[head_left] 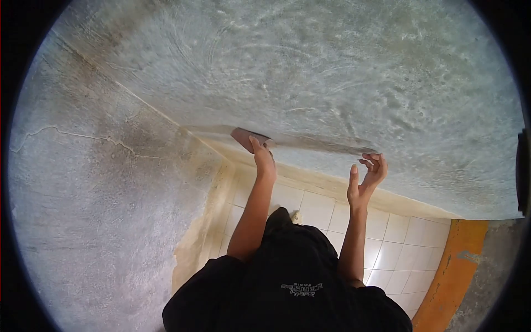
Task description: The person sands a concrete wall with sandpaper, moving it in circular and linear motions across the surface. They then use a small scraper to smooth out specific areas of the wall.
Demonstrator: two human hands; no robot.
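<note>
My left hand grips a flat, reddish-brown rectangular piece of sandpaper, thumb on its near face. The sandpaper is held up at the grey plastered wall, low down and not far from the corner. Farther right, my right hand is raised close to the same wall, its fingers loosely bent and apart with nothing in them. A dark streak runs along the wall between the two hands.
On the left, a second grey wall with a thin crack meets the first at a corner. White floor tiles lie below, bordered by a cream skirting strip. An orange painted edge curves at the lower right.
</note>
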